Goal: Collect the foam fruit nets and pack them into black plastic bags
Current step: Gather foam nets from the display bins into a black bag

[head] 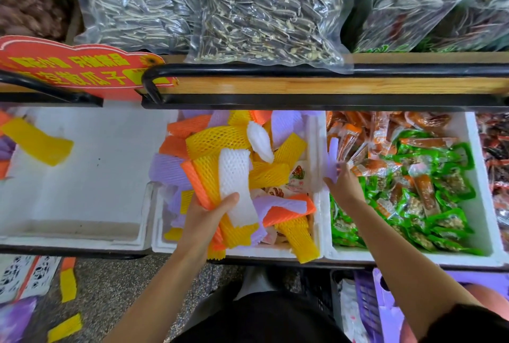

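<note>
A white foam box (pixel 314 149) in the middle holds a loose pile of foam fruit nets (pixel 217 136) in yellow, orange, purple and white. My left hand (pixel 205 221) grips a bundle of these nets (pixel 234 185) over the box's front half, a white one on top under my thumb. My right hand (pixel 344 182) pinches a single purple net (pixel 332 158) above the wall between this box and the snack box. No black plastic bag is in view.
An almost bare white foam box (pixel 82 177) lies at the left with a yellow net (pixel 38 141). At the right a foam box (pixel 479 199) holds green and orange snack packets. A black-railed wooden shelf (pixel 303 82) with seed bags runs above. Nets lie on the floor (pixel 67 287).
</note>
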Tool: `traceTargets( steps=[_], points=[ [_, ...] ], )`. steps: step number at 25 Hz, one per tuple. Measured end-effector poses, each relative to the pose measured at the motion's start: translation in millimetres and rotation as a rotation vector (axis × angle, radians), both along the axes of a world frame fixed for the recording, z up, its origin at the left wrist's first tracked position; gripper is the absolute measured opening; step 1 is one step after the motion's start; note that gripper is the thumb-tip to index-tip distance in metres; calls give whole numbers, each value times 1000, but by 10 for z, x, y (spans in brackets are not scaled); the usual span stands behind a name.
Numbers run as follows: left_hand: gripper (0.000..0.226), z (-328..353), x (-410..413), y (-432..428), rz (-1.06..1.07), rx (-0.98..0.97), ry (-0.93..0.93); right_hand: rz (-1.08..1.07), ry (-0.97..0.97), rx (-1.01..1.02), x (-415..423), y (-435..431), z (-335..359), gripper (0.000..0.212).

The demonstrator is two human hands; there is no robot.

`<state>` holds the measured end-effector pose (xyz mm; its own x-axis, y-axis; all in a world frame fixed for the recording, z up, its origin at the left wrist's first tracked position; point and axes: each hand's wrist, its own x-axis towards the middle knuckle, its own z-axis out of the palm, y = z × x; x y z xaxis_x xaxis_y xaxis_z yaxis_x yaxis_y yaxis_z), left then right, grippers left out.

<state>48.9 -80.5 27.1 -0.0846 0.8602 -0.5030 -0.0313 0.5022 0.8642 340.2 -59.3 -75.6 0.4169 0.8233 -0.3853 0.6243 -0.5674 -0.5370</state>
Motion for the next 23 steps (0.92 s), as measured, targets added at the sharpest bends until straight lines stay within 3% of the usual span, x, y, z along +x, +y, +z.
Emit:
traceTargets(
  steps=[3, 7, 9, 13, 18, 23],
  points=[
    [32, 8, -61, -27, 20, 2, 19, 10, -101, 149, -60, -59, 240, 37],
    [45, -5, -88, -46, 36, -12, 33, 346, -89, 374, -393, -286, 515, 36],
    [44, 23, -72, -54, 33, -15, 44, 533, -86, 276, -571, -369, 478, 35],
    [43, 68, -52, -89, 41, -27, 58, 709, -232, 100, -772, -454, 314, 60],
    [39, 6, -150, -167, 110, -47, -18, 589, -283, 95, -679, -287, 441, 42],
    [47, -7, -382, -368, 175, -51, -33, 332, -213, 184, -619, -285, 818, 44]
  ],
)
